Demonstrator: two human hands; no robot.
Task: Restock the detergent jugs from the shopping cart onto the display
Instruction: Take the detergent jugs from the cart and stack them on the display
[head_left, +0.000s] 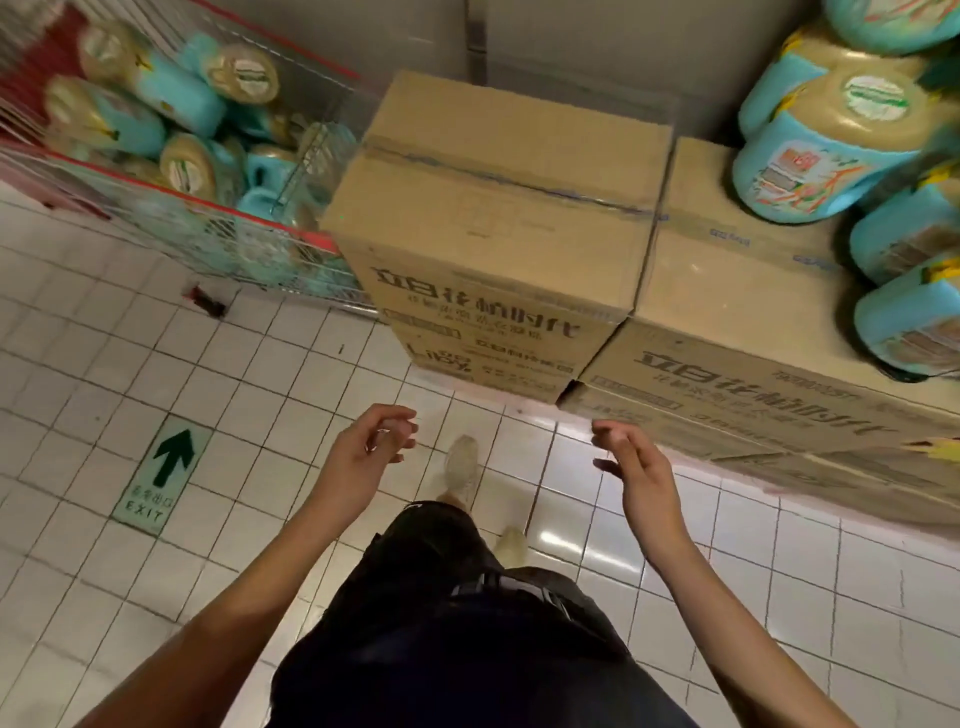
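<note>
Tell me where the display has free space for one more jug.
The tall box has a bare top, between the cart and the lower box. The lower box is bare beside it; jugs crowd its right end.

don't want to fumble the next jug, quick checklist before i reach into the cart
1. Left hand free: ok, holds nothing.
2. Right hand free: ok, holds nothing.
3. Detergent jugs in the shopping cart: ok, several.
4. Room on the cardboard box display: ok, bare top beside the stacked jugs.
5. Floor toward the cart: cannot tell, small dark object on the tiles.
6. Jug caps tight: cannot tell, blurred.
</note>
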